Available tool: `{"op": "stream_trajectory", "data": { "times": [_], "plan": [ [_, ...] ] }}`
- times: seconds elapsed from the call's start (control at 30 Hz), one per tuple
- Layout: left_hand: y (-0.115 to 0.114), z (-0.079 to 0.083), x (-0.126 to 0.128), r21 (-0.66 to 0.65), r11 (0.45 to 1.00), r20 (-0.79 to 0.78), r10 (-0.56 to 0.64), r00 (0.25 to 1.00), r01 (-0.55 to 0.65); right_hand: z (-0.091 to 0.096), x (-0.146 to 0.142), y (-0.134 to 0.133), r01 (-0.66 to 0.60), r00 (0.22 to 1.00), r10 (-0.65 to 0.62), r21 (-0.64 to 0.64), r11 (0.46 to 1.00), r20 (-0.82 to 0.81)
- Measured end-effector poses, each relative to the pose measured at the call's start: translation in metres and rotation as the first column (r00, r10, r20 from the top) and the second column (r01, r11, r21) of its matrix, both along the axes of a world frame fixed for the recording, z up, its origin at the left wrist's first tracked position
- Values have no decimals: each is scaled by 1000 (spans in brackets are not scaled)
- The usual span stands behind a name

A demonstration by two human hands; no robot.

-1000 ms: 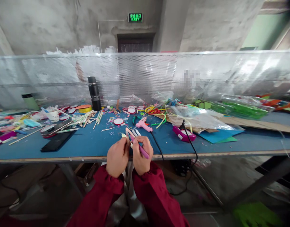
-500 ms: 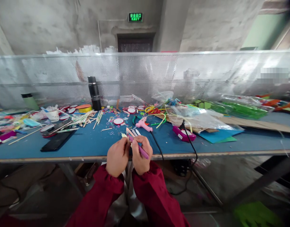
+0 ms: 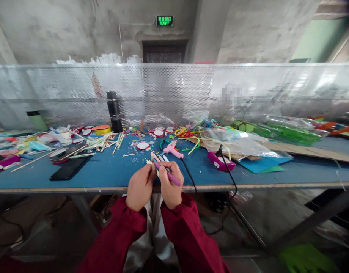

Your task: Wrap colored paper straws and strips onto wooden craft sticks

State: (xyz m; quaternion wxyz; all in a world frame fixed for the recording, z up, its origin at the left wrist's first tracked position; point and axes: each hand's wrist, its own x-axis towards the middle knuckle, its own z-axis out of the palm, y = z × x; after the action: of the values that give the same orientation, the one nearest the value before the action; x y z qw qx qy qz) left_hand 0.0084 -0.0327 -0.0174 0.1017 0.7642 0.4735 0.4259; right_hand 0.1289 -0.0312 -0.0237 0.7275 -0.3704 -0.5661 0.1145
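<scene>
My right hand [image 3: 172, 189] is closed round a purple marker [image 3: 173, 179], whose back end sticks out to the right below the fingers. My left hand [image 3: 139, 189] pinches a short, pale wooden stick [image 3: 153, 163], held upright. Marker tip and stick come together between the two hands, but whether they touch is too small to tell. Just beyond my fingers, several more pens [image 3: 162, 158] lie on the blue table [image 3: 112, 176]. A pink glue gun [image 3: 173, 149] rests behind them, its black cord running over the front edge.
A dark phone [image 3: 68, 169] and a heap of wooden sticks [image 3: 102, 143] lie to the left. Behind stand a black bottle [image 3: 114, 113] and a perforated metal screen [image 3: 174, 87]. Rightward are a purple tape-like case [image 3: 221, 162], a black cord and plastic bags [image 3: 234, 140].
My hands have drawn slightly apart, and the marker is still against or close by the stick. The whole view has shifted a little; the table things stay put.
</scene>
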Motion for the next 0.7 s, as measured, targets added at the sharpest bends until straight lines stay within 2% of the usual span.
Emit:
{"op": "stream_trajectory", "data": {
  "times": [0.33,0.47,0.7],
  "plan": [
    [1,2,-2,-54,995,92,-78,993,83,0,2,-2,-141,989,138,-69,988,-50],
    [1,5,-2,-95,989,120,-98,988,110,1,1,-3,-138,990,135,-95,986,-45],
    [-4,7,1,-157,983,127,-70,989,89,1,1,-5,-132,991,128,-110,985,-43]
  ]
}}
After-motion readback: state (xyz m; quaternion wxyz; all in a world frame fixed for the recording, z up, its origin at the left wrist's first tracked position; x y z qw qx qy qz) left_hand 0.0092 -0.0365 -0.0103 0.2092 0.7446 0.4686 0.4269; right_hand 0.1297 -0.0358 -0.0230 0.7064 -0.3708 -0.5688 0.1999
